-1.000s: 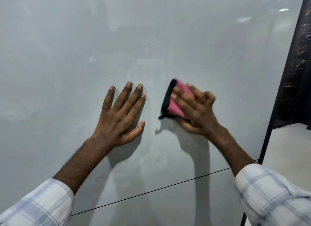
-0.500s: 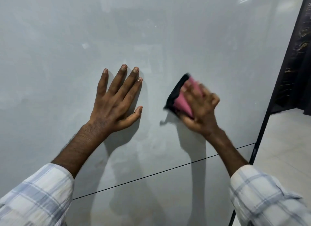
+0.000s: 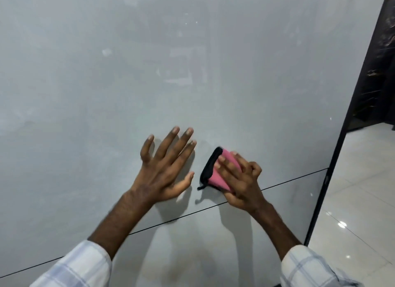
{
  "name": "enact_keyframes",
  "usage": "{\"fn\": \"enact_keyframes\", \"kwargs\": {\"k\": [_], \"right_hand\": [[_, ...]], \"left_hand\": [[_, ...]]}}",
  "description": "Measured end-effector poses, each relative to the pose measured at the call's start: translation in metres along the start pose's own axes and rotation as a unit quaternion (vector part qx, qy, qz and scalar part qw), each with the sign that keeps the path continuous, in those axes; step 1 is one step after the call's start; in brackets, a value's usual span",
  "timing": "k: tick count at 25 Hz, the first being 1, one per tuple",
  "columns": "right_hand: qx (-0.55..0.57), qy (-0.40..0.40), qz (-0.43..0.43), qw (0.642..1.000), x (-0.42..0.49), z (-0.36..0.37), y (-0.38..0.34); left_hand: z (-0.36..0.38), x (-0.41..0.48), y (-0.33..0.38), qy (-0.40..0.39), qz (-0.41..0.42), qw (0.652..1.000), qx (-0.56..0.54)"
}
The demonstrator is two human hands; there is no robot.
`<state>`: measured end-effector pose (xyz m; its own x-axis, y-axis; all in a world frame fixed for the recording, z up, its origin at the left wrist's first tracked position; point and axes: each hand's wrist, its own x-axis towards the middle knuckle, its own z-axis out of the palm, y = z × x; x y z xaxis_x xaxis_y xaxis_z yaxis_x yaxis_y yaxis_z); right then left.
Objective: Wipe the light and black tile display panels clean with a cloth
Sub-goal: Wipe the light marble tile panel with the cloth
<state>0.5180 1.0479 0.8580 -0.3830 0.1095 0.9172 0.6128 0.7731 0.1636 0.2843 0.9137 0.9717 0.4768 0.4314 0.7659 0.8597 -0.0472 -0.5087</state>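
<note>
A large glossy light grey tile panel [image 3: 149,83] fills most of the view, with a thin dark seam running across its lower part. My left hand [image 3: 164,169] lies flat on the panel with its fingers spread. Just to its right, my right hand [image 3: 239,179] presses a folded pink cloth with a black edge [image 3: 215,171] against the panel, above the seam; fingers lie over the cloth and the thumb curls under it. A black tile panel with gold veining [image 3: 378,68] stands at the far right.
A black frame strip [image 3: 333,158] borders the light panel's right edge. Beyond it lies a shiny white tiled floor [image 3: 359,201] with light reflections. Faint smudges and a small pale spot [image 3: 106,52] show on the upper panel.
My right hand with the cloth has slid down the panel to just above the seam. My left hand has shifted down and right, closer to the cloth. The view has tilted.
</note>
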Motion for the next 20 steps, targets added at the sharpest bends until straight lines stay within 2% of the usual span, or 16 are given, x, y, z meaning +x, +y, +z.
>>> {"fn": "enact_keyframes", "kwargs": {"k": [2,4,7,9,13,17,18,19,20], "right_hand": [[0.002,0.067,0.133,0.989,0.02,-0.009,0.028],[0.04,0.121,0.298,0.946,0.04,-0.016,0.048],[0.059,0.14,0.412,0.898,0.052,-0.012,0.036],[0.041,0.121,0.43,0.894,0.04,0.0,0.0],[0.012,0.001,0.302,0.953,-0.03,0.035,-0.099],[0.005,-0.024,0.21,0.977,-0.045,0.032,-0.056],[0.001,-0.012,0.237,0.971,-0.043,0.026,-0.039],[0.014,0.01,0.305,0.952,-0.041,0.021,-0.023],[0.041,0.041,0.398,0.916,-0.038,0.017,-0.009]], "left_hand": [[0.011,-0.019,0.007,-0.021,0.006,0.999,0.026],[0.016,-0.024,0.005,-0.016,0.007,0.999,0.033],[0.024,-0.023,0.006,0.001,0.008,0.999,0.038],[0.027,-0.024,0.008,0.011,0.005,0.999,0.047],[0.026,-0.024,0.007,0.013,0.004,0.998,0.056],[0.026,-0.024,0.008,0.021,0.008,0.999,0.048],[0.026,-0.024,0.007,0.024,0.008,0.999,0.044],[0.026,-0.024,0.007,0.027,0.009,0.999,0.04],[0.025,-0.024,0.007,0.029,0.009,0.999,0.037]]}}
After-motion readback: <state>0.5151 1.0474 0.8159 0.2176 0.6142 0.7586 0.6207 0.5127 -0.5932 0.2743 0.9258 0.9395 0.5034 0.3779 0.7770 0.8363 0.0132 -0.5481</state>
